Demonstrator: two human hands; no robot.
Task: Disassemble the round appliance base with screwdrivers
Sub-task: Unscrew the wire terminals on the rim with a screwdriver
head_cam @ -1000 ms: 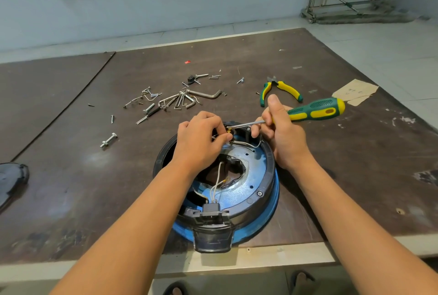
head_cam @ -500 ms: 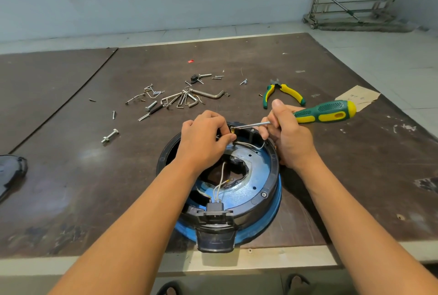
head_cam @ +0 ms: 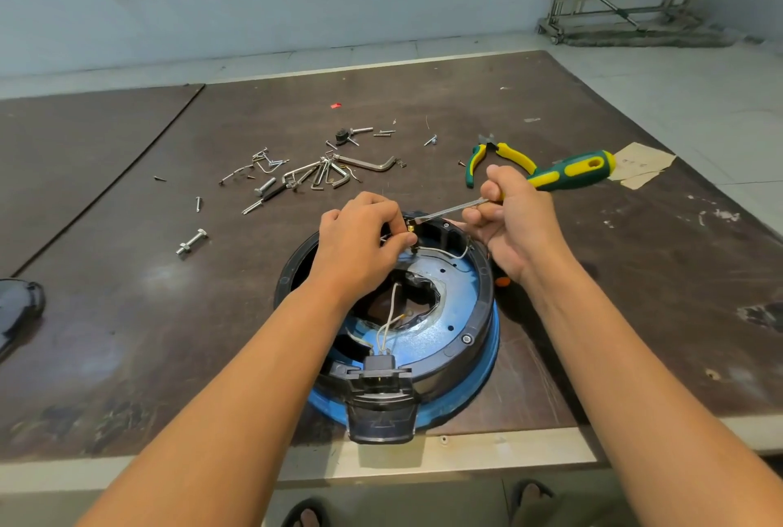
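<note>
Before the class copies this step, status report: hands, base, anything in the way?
Right hand grips screwdriver, tip at brass terminal. Left hand pinches that terminal over round base. Pliers, loose hardware lie behind; nothing blocking.

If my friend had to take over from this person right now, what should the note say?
Left hand: pinches a small brass fitting at the far side of the round base.
Right hand: grips the screwdriver, with its tip at that fitting.
Where: the base sits at the near edge of the table. The pliers and the loose screws and hex keys lie beyond it.
Done: the base is open and many screws are out.
Left: free the fitting. The white wires are attached to the black socket, and one rim screw is in place.
</note>
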